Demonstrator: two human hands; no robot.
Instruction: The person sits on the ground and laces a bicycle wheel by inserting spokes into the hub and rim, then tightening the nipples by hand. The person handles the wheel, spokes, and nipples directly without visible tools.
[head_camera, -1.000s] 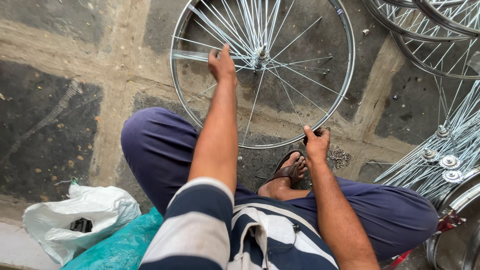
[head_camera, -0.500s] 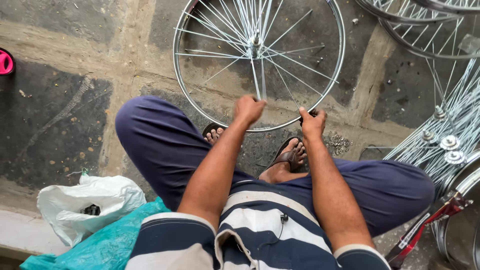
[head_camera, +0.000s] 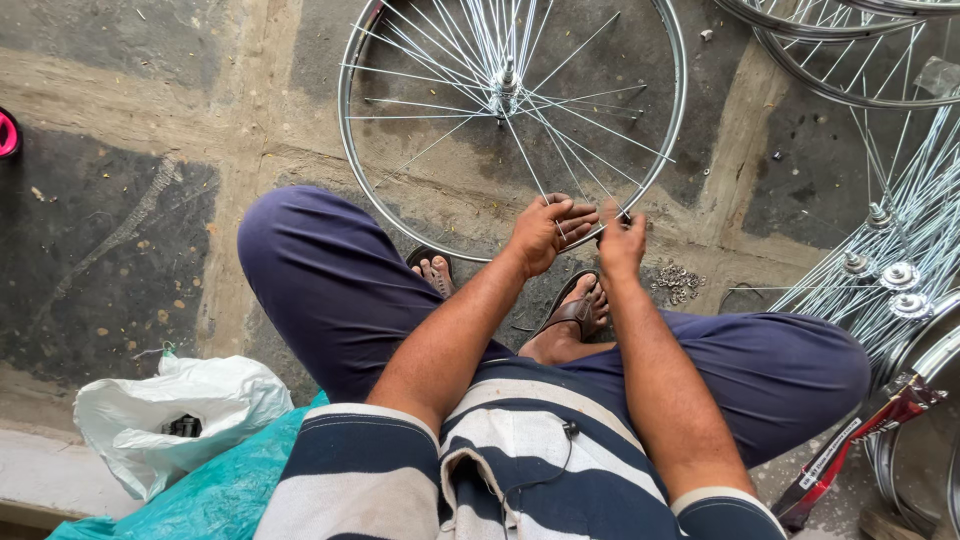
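Seated on stone floor (head_camera: 120, 120), legs folded, bicycle wheel (head_camera: 512, 120) lying flat in upper centre of frame, just beyond my feet.

Left hand (head_camera: 540, 232): at the near rim of the wheel, centre of frame. Fingers curled inward, thumb against fingertips, pinching a thin spoke (head_camera: 535, 172) where it meets the rim. Grip closed and narrow, not a full fist.

Right hand (head_camera: 620, 240): just beside the left, almost touching it, on the same stretch of rim. Fingers bunched tight around something small and dark at the rim; cannot tell what it is. Knuckles face the camera, palm hidden.

Wheel: hub (head_camera: 506, 78) at upper centre, spokes fanning out to the rim; near edge of rim passes under both hands, just above my sandalled foot (head_camera: 580, 310).

Surroundings: small pile of metal bits (head_camera: 680, 282) on the floor just right of my right hand. More spoked wheels (head_camera: 880, 250) stacked at right edge. White plastic bag (head_camera: 170, 410) at lower left, teal sheet (head_camera: 220, 490) beside it.
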